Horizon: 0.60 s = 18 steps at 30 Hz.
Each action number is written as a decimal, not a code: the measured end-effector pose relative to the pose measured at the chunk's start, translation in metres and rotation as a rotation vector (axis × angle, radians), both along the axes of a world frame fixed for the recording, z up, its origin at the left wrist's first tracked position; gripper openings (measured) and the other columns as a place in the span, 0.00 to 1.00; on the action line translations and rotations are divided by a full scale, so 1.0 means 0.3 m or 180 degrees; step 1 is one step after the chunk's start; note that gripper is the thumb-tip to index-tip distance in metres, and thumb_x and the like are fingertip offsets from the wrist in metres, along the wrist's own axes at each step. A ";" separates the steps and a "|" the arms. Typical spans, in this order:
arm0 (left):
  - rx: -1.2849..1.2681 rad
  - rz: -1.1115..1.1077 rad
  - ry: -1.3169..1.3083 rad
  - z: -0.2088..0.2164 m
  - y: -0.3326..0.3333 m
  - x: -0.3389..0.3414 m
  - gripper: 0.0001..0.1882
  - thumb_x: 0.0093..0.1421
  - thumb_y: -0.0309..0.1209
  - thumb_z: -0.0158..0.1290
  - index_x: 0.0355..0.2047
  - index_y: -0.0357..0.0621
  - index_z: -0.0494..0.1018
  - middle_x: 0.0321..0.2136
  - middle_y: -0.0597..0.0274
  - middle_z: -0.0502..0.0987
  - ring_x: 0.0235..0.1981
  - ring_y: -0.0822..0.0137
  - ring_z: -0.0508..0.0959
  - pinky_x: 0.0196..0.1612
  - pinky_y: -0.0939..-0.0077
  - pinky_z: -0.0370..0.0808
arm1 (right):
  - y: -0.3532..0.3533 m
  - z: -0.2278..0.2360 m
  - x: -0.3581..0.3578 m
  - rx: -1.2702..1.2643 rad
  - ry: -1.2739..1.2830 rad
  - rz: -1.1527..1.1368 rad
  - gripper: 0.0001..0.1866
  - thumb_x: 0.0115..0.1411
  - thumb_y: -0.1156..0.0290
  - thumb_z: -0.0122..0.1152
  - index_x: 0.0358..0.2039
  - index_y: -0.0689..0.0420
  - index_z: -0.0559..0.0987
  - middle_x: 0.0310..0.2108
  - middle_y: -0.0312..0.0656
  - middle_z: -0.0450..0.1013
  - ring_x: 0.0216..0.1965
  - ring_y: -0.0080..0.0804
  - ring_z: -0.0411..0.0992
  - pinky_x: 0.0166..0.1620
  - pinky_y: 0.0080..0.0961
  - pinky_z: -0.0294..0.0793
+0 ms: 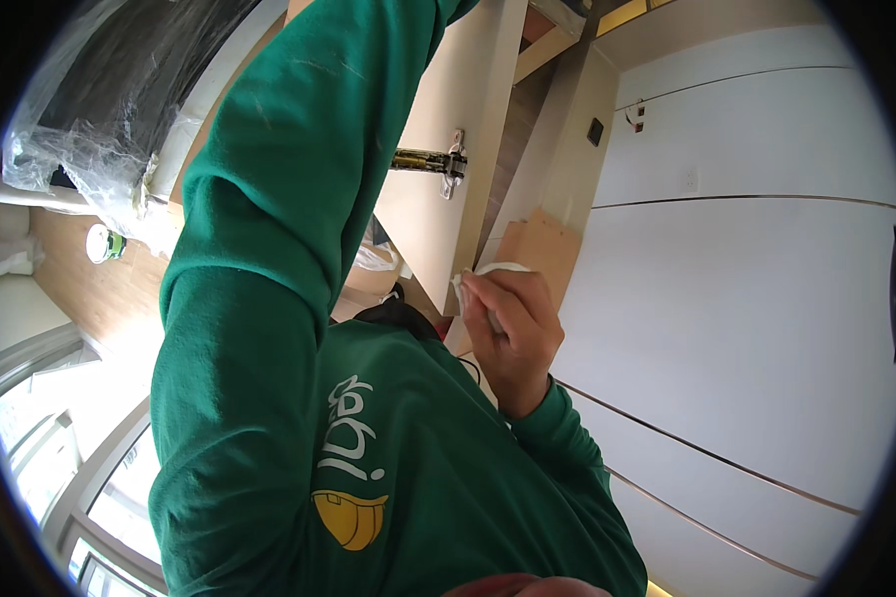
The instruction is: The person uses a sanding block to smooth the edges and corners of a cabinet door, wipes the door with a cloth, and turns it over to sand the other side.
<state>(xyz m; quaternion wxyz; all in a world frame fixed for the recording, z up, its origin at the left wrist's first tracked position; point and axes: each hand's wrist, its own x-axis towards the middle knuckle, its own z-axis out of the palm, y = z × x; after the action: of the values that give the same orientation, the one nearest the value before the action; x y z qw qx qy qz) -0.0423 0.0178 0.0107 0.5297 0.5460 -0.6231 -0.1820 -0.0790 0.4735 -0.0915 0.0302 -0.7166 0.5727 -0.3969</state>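
Observation:
My right hand is raised in front of my chest, its fingers closed on a crumpled white cloth; most of the cloth is hidden in the palm, and it might be paper. Just beyond this hand stands the edge of a cream cabinet door. A metal hinge is fixed to that door. My left arm in a green sleeve reaches up past the door, and its hand lies outside the picture at the top.
White wall panels with dark seams fill the right side. Brown cardboard leans behind my right hand. At the upper left, clear plastic sheeting covers a dark object. A small white-and-green tub stands on the wood floor. Windows are at lower left.

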 end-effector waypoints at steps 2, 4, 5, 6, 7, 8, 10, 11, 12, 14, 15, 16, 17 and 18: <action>-0.0177 0.0198 -0.0142 -0.007 -0.010 -0.001 0.26 0.64 0.43 0.55 0.57 0.39 0.79 0.56 0.40 0.82 0.60 0.41 0.81 0.64 0.50 0.75 | 0.006 0.004 0.000 0.0021 0.0006 0.0087 0.12 0.54 0.84 0.76 0.40 0.62 0.86 0.35 0.43 0.78 0.36 0.43 0.76 0.39 0.36 0.78; -0.0047 0.0152 -0.0101 0.002 -0.031 0.001 0.26 0.64 0.43 0.55 0.56 0.39 0.79 0.56 0.40 0.82 0.59 0.41 0.81 0.64 0.51 0.75 | -0.063 0.036 -0.002 0.0055 -0.0076 0.0069 0.13 0.54 0.84 0.75 0.41 0.62 0.86 0.36 0.43 0.78 0.36 0.43 0.76 0.39 0.37 0.78; 0.0017 0.0124 -0.0073 0.005 -0.037 0.004 0.26 0.64 0.43 0.55 0.56 0.39 0.79 0.56 0.40 0.82 0.59 0.42 0.81 0.64 0.51 0.75 | -0.085 0.045 0.000 0.0071 -0.0109 0.0054 0.13 0.54 0.85 0.75 0.42 0.63 0.86 0.36 0.43 0.78 0.36 0.43 0.76 0.39 0.37 0.78; 0.0015 0.0114 -0.0042 0.005 -0.034 0.003 0.26 0.64 0.43 0.55 0.56 0.39 0.80 0.56 0.40 0.82 0.59 0.42 0.81 0.64 0.52 0.76 | -0.099 0.039 0.000 -0.0147 -0.0029 0.0158 0.14 0.55 0.85 0.75 0.42 0.63 0.86 0.37 0.43 0.78 0.36 0.43 0.76 0.39 0.38 0.78; 0.0013 0.0104 -0.0011 -0.001 -0.026 -0.001 0.26 0.64 0.43 0.54 0.56 0.39 0.80 0.56 0.39 0.82 0.59 0.42 0.81 0.64 0.52 0.76 | -0.082 0.029 -0.001 -0.0118 0.0028 0.0162 0.14 0.55 0.85 0.75 0.42 0.63 0.86 0.37 0.43 0.78 0.36 0.43 0.76 0.39 0.38 0.78; 0.0010 0.0095 0.0019 0.001 -0.022 -0.003 0.26 0.64 0.43 0.54 0.56 0.39 0.80 0.56 0.39 0.82 0.59 0.42 0.82 0.63 0.52 0.76 | -0.046 0.016 -0.001 -0.0088 0.0085 0.0165 0.14 0.55 0.85 0.75 0.43 0.63 0.86 0.37 0.43 0.78 0.36 0.43 0.76 0.39 0.38 0.78; -0.0032 0.0130 -0.0017 0.000 -0.027 0.003 0.26 0.64 0.42 0.54 0.56 0.38 0.80 0.56 0.39 0.82 0.59 0.42 0.82 0.63 0.52 0.76 | -0.027 0.019 -0.007 0.0000 0.0145 0.0197 0.14 0.54 0.85 0.75 0.42 0.63 0.86 0.36 0.43 0.78 0.36 0.43 0.76 0.38 0.37 0.78; -0.0052 0.0146 -0.0035 -0.001 -0.030 0.007 0.26 0.64 0.42 0.54 0.56 0.38 0.80 0.56 0.39 0.82 0.59 0.42 0.82 0.63 0.52 0.76 | -0.050 0.034 -0.004 0.0035 0.0115 0.0180 0.13 0.54 0.86 0.75 0.41 0.63 0.86 0.36 0.43 0.78 0.36 0.41 0.77 0.38 0.35 0.78; -0.0018 0.0096 -0.0045 0.001 -0.028 0.005 0.26 0.64 0.42 0.54 0.56 0.38 0.79 0.56 0.38 0.82 0.59 0.41 0.81 0.64 0.52 0.76 | -0.077 0.052 -0.001 0.0074 0.0082 0.0134 0.12 0.55 0.87 0.75 0.40 0.63 0.87 0.35 0.42 0.79 0.35 0.40 0.77 0.38 0.33 0.78; 0.0049 -0.0003 -0.0066 0.007 -0.027 0.009 0.26 0.63 0.41 0.54 0.57 0.38 0.79 0.55 0.37 0.82 0.59 0.40 0.81 0.64 0.51 0.76 | -0.072 0.052 -0.003 0.0066 0.0101 0.0118 0.11 0.55 0.87 0.74 0.39 0.63 0.87 0.35 0.42 0.79 0.35 0.39 0.78 0.38 0.31 0.78; 0.0049 -0.0040 -0.0038 0.008 -0.021 0.008 0.26 0.63 0.41 0.54 0.57 0.38 0.79 0.56 0.37 0.82 0.59 0.40 0.81 0.64 0.51 0.75 | -0.053 0.037 -0.011 0.0011 0.0161 0.0156 0.12 0.55 0.87 0.74 0.40 0.63 0.87 0.35 0.42 0.79 0.35 0.39 0.78 0.38 0.31 0.78; 0.0050 -0.0078 -0.0010 0.006 -0.013 0.005 0.26 0.63 0.41 0.54 0.57 0.38 0.79 0.56 0.36 0.82 0.59 0.40 0.81 0.64 0.51 0.75 | -0.045 0.032 -0.013 -0.0043 0.0221 0.0194 0.12 0.55 0.87 0.74 0.40 0.63 0.87 0.35 0.43 0.79 0.35 0.39 0.78 0.38 0.32 0.78; 0.0051 -0.0117 0.0018 0.007 -0.007 0.003 0.26 0.63 0.41 0.55 0.56 0.38 0.79 0.56 0.36 0.82 0.59 0.39 0.81 0.64 0.50 0.75 | -0.062 0.038 -0.014 -0.0052 0.0213 0.0163 0.12 0.55 0.87 0.74 0.40 0.63 0.87 0.35 0.43 0.79 0.35 0.39 0.78 0.38 0.32 0.78; -0.0006 -0.0115 0.0007 -0.001 -0.010 0.008 0.26 0.63 0.41 0.55 0.56 0.38 0.79 0.56 0.36 0.82 0.59 0.39 0.81 0.64 0.50 0.75 | -0.084 0.054 -0.009 -0.0037 0.0210 0.0147 0.12 0.56 0.87 0.74 0.41 0.63 0.86 0.35 0.43 0.79 0.36 0.39 0.78 0.37 0.32 0.78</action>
<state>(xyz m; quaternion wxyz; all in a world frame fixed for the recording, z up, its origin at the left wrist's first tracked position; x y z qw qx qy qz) -0.0399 0.0147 0.0105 0.5274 0.5340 -0.6324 -0.1915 -0.0818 0.4484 -0.0754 0.0162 -0.7425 0.5544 -0.3756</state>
